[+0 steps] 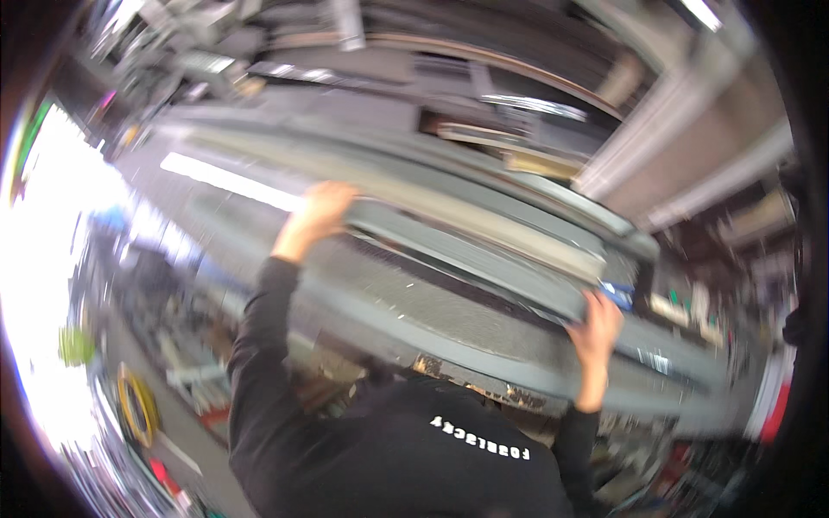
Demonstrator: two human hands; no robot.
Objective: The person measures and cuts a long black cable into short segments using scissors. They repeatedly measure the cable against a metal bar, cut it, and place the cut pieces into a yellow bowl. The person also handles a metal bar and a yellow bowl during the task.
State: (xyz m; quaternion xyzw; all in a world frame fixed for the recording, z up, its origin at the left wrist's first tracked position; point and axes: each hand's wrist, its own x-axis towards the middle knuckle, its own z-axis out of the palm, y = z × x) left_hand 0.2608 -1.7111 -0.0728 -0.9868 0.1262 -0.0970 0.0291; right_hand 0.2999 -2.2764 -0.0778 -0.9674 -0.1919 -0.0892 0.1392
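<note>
A long thin metal strip (231, 181) lies slantwise across a grey workbench or machine bed (414, 311), its left part shining white. My left hand (321, 211) is closed over the strip, with its fingers on the far side. Farther right, my right hand (598, 326) grips the strip near its right end, thumb toward the left. Beyond the strip runs a long beige bar (527, 240), roughly parallel to it. Motion blur smears the strip's edges, and my fingers cover part of it.
A blue object (617, 295) sits just beyond my right hand. Shelves with long stock (484, 65) fill the back, beside a large slanting beam (665, 129). A yellow coil (136, 406) is at the lower left, near a bright opening (52, 259). The bench's front edge (466, 373) is close to me.
</note>
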